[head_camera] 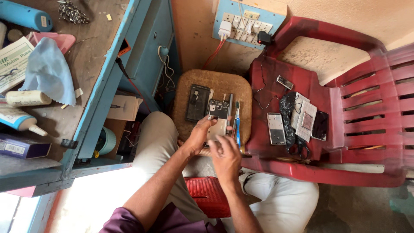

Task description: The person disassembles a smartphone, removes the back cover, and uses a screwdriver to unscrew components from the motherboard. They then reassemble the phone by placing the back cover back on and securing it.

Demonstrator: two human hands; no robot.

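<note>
Two hands meet over the round woven stool (pixel 189 82) in front of us. Our left hand (pixel 199 134) cups the opened phone body (pixel 218 121) from the left, fingers curled round its edge, apparently to keep it steady with the bare innards facing up. Our right hand (pixel 226 157) comes in from below, closed on the phone's lower end, though we cannot tell whether the fingertips pinch a part or just press. Just beside the phone lies a blue toothbrush (pixel 237 123), within easy reach, and a dark back cover (pixel 197 102) rests on the stool to the left. On the red plastic chair (pixel 353 99) sit a silver phone frame (pixel 276 128), a black plastic bag (pixel 287 112) and more phone parts, parked apart from the work.
</note>
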